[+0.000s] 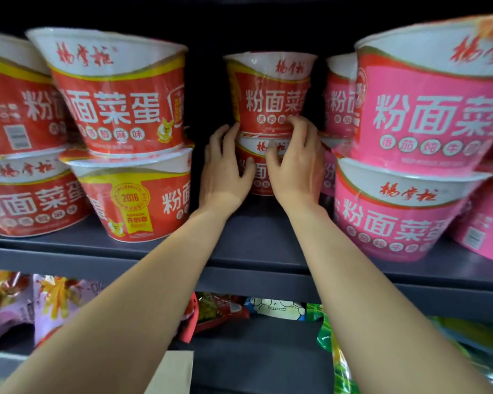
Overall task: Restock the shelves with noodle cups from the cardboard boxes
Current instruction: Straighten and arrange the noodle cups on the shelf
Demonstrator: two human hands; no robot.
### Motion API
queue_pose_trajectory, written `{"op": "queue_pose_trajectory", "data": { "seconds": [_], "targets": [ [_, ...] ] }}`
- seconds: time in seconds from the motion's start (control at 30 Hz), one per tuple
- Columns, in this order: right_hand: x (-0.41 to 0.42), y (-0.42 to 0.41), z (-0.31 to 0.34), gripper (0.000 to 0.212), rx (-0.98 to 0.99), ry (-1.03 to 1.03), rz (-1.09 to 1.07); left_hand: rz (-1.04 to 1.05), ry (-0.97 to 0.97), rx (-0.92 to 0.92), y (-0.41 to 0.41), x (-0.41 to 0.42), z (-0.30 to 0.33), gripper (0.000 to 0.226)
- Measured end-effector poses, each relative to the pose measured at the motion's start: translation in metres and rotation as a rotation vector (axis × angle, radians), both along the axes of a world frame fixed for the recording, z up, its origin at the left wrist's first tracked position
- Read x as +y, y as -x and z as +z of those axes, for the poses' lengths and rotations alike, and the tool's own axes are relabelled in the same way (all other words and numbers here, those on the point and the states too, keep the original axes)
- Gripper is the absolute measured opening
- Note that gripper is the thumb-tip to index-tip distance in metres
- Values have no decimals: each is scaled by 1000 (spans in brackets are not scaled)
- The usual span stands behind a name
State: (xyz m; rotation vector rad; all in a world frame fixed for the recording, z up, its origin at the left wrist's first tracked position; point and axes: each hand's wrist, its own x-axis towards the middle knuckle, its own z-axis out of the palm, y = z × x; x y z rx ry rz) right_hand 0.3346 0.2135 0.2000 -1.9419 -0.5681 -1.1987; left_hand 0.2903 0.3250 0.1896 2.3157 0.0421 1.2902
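Head view, noodle cups [268, 95] upright, stacked

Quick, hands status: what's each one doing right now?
Left hand: closed round the left side of the red cup stack.
Right hand: closed on the same stack's front, fingers curled.
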Motion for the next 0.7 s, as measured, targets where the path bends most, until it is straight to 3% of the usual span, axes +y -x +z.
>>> {"op": "queue_pose_trajectory", "data": {
  "seconds": [0.1,0.27,0.37,0.47,0.7],
  "targets": [
    [1,0,0,67,46,26,43,-54,55,-25,3,-3,-1,67],
    [6,1,8,76,128,29,109,-148,379,-87,-2,-11,19,80],
    [7,3,14,81,183,28,147,-294,562,7,-8,-12,38,88],
    [6,11,15,79,161,-15,209,-300,479,87,-14,-5,41,83],
    [2,14,8,69,70,-20,84,-122,414,188,-19,-8,49,67]
  ]
}}
